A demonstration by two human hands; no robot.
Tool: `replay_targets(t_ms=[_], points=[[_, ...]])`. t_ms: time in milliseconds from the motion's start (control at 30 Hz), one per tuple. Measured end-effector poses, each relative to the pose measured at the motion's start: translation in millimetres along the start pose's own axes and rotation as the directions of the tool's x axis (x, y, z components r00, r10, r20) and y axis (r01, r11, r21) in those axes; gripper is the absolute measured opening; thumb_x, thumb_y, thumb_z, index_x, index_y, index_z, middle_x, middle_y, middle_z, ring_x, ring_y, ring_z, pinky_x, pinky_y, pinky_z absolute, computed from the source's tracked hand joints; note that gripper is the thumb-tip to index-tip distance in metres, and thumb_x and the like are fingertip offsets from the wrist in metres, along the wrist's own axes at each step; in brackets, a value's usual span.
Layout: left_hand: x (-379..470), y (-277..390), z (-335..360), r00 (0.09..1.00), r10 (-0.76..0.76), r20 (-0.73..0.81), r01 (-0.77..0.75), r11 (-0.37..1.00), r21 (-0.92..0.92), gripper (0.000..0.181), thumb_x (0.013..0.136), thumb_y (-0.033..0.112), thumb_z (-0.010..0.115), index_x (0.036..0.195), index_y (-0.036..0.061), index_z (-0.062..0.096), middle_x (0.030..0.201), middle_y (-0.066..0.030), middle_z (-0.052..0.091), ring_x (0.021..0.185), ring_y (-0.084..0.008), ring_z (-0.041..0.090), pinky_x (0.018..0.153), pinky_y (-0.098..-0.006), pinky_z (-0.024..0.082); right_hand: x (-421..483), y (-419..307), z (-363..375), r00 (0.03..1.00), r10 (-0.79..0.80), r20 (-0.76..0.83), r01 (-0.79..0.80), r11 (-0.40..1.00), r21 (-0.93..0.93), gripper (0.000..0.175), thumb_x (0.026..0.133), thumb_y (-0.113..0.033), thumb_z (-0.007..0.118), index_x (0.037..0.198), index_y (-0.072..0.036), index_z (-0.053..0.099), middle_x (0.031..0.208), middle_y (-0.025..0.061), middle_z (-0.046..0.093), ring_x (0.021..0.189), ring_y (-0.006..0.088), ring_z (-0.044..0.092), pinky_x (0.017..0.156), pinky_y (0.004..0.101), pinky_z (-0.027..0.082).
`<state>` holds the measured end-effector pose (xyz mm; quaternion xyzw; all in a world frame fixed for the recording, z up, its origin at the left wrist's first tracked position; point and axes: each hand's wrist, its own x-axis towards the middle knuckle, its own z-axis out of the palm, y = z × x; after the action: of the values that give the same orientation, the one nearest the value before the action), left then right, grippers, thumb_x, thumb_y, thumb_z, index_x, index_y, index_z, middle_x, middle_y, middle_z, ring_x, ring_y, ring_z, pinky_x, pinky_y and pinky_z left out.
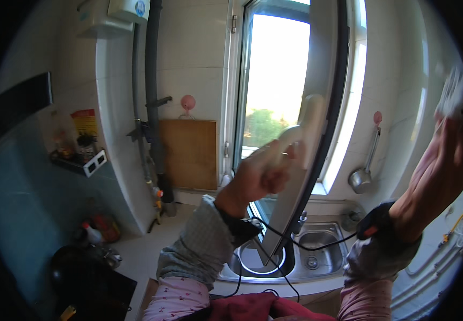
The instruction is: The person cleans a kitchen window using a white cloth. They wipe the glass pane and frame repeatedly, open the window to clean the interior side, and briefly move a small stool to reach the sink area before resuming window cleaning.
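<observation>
My left hand [265,170] is curled around the pale window handle [312,112], which is slightly blurred. The handle is on the frame of a window sash [291,204] that stands swung inward above the sink. Raised at the far right, my right hand [448,120] holds a blurred white cloth [454,90]. Its fingers are partly lost in the blur and the dark rim of the view. A black cable [316,248] hangs between my two wrists.
Below the sash is a double steel sink [324,277], with a round basin [247,271] in its left bowl. A wooden cutting board [189,154] and a metal ladle [362,178] hang on the wall. A black pan [71,269] stands at lower left. Pipes [151,80] run up the left corner.
</observation>
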<state>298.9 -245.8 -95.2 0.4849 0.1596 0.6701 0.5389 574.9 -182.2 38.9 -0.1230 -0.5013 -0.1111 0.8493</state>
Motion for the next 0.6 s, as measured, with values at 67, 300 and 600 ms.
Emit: replay_targets(t_ms=[67,300,600], points=[[-26.5,15.0,4.8,0.987,0.005,-0.163,-0.007,1.0,-0.012,0.047,0.104,0.05,0.035,0.11,0.0092,0.057,0.06,0.0053,0.032,0.046,-0.0072,0.028,0.044,-0.0243,0.025,-49.8,36.2,-25.5,0.968,0.227,0.104,-0.24,0.96,0.142,0.045,0.099,-0.028,0.057,0.134,0.001,0.051,0.133,0.0195,0.054,0.118,0.0297,0.059,0.102,0.0397,0.049],[-90.6,59.8,13.0,0.954,0.227,-0.196,-0.165,0.943,0.288,0.054,0.105,0.052,0.031,0.11,0.0064,0.058,0.06,0.0018,0.036,0.047,-0.0077,0.029,0.043,-0.0234,0.026,-127.5,68.4,-16.8,0.704,0.551,0.447,-0.662,0.737,0.135,0.032,0.1,-0.018,0.054,0.131,-0.013,0.061,0.125,0.0118,0.065,0.117,0.0278,0.062,0.099,0.0385,0.052],[-131.5,92.2,9.7,0.878,0.335,-0.342,-0.165,0.882,0.441,0.054,0.104,0.054,0.031,0.11,0.0077,0.059,0.065,0.0016,0.039,0.052,-0.0086,0.032,0.045,-0.0223,0.027,-178.7,13.1,35.4,0.615,0.498,0.612,-0.784,0.464,0.411,0.034,0.099,-0.017,0.059,0.132,-0.011,0.059,0.12,0.0138,0.066,0.111,0.0245,0.063,0.093,0.0341,0.053]])
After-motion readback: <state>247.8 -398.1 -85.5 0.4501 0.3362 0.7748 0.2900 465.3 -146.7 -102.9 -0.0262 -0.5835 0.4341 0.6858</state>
